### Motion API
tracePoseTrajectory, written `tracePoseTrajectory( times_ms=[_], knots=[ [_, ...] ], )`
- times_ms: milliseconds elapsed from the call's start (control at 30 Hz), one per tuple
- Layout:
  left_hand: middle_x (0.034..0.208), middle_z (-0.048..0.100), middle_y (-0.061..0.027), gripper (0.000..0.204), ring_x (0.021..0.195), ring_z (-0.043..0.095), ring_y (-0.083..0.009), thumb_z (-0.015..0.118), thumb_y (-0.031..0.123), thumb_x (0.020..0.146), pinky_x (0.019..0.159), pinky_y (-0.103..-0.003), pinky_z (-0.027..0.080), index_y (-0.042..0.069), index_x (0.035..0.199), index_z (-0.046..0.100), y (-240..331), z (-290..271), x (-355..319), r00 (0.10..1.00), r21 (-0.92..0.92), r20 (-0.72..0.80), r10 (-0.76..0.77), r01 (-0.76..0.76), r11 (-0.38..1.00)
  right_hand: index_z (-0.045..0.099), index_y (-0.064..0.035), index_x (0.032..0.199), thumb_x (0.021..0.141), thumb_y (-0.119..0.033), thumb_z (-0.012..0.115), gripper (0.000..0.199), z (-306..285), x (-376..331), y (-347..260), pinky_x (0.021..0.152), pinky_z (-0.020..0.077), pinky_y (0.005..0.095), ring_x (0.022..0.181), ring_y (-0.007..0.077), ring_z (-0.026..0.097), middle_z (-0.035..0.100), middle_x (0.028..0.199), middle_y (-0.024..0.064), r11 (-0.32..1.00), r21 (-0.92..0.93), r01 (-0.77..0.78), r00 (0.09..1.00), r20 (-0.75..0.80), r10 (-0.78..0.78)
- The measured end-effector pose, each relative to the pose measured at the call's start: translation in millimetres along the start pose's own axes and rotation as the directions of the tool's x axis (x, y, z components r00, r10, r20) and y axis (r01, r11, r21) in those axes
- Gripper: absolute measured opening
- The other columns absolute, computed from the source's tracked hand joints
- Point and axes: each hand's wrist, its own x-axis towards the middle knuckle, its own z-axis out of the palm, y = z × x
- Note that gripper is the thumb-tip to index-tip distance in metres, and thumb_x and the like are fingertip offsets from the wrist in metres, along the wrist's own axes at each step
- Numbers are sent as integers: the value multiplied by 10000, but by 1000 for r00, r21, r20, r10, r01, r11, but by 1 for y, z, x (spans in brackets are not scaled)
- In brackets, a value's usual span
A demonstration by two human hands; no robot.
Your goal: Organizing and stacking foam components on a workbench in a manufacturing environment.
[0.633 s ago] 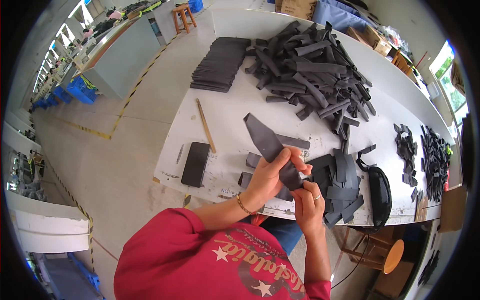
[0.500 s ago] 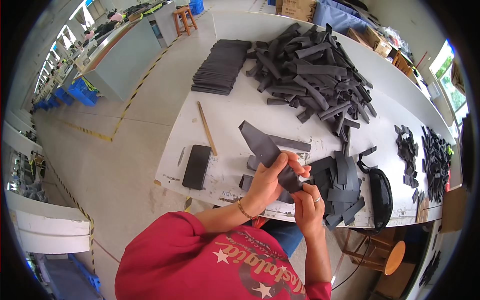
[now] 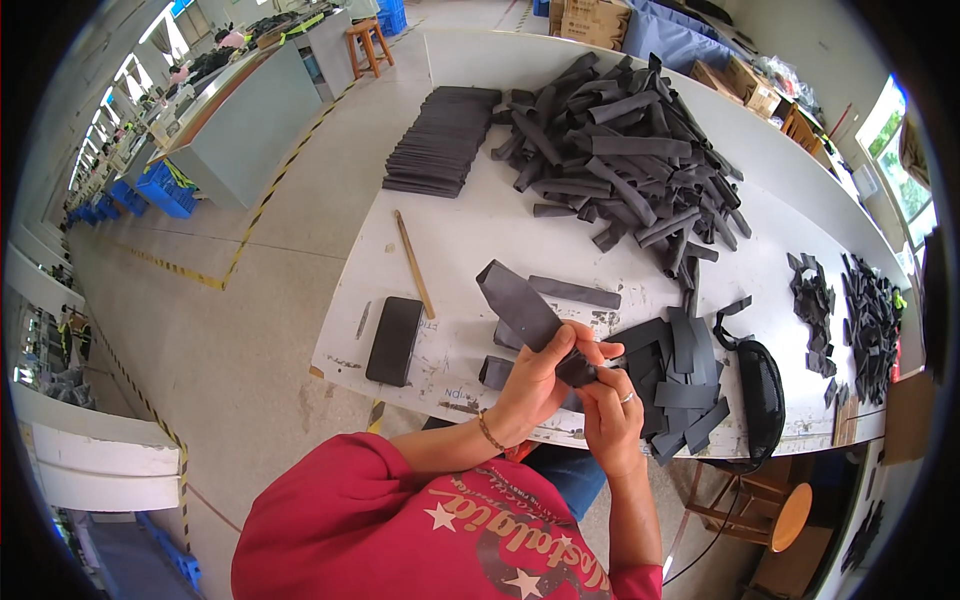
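Two bare hands hold a dark grey, flattened fabric tube (image 3: 518, 303) above a white worktable (image 3: 465, 235). The left hand (image 3: 540, 375), with a thin bracelet at its wrist, pinches the tube: its thumb presses on top, and its fingertips show past the tube's right edge. The right hand (image 3: 613, 410), wearing a ring, pinches the near end between thumb and forefinger, its other fingers curled. From the fingers the tube slants away and to the left, its far end slightly gaping.

Just left of the left fingers, two dark grey fabric pieces (image 3: 495, 371) lie partly hidden by the hand. Just beyond the fingers rests a flat, dark grey fabric strip (image 3: 575, 291). Near the right fingers, on their right, is a loose pile of flat, dark grey rectangular pieces (image 3: 688, 394); past it lies a black, elongated pouch with a strap (image 3: 760, 400).

Farther left of the fingers are a black, flat rectangular case (image 3: 395, 341) and, beyond it, a slim brown wooden stick (image 3: 414, 262). Well ahead of the fingers, a large tumbled heap of dark grey fabric tubes (image 3: 640, 150) spreads out, with a neat overlapping row of dark flat strips (image 3: 442, 140) to its left. Well off to the right lie two smaller dark piles (image 3: 870, 320). Farthest away, beyond the table, stand a wooden stool (image 3: 368, 45) and cardboard boxes (image 3: 595, 20).
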Motion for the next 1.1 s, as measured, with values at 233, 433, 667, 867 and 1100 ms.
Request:
tracePoseTrajectory(
  times_ms=[233,433,667,867,1100],
  knots=[
    [828,620,-41,271,1068,637,-283,485,328,1010,957,-417,471,73,1027,574,-6,-5,0,1000,-51,10,5,-4,999,583,-13,870,757,66,699,180,4,3,0,580,490,376,701,307,599,581,898,129,1000,7,-12,1000,6,12],
    [852,642,-54,273,1062,635,-290,484,307,1012,961,-413,470,58,1053,589,-15,-8,1,1000,-109,-7,2,-2,994,582,-12,868,764,67,686,167,6,4,2,600,502,387,715,324,606,587,898,136,999,22,-26,1000,14,26],
    [933,672,-108,292,1080,625,-298,480,295,1014,975,-417,465,30,1068,590,-9,-11,3,994,-108,-111,-26,14,994,576,3,874,798,44,686,139,14,3,-9,685,497,329,789,243,611,590,951,106,908,195,-370,929,65,365],
    [1000,679,-133,300,1200,553,-305,472,297,1013,1027,-435,424,31,1095,583,8,-20,20,992,-6,-106,75,-76,997,569,4,843,847,-20,689,123,42,-13,4,797,440,254,901,154,534,537,1070,76,727,521,-448,790,-150,594],
    [1063,691,-85,282,1316,444,-326,479,310,1004,1093,-486,363,79,1128,584,4,-30,22,986,-10,143,86,-85,996,589,-1,1053,869,-167,713,277,21,3,-6,724,450,233,829,91,535,593,1028,41,361,781,-509,691,121,712]
  ],
)
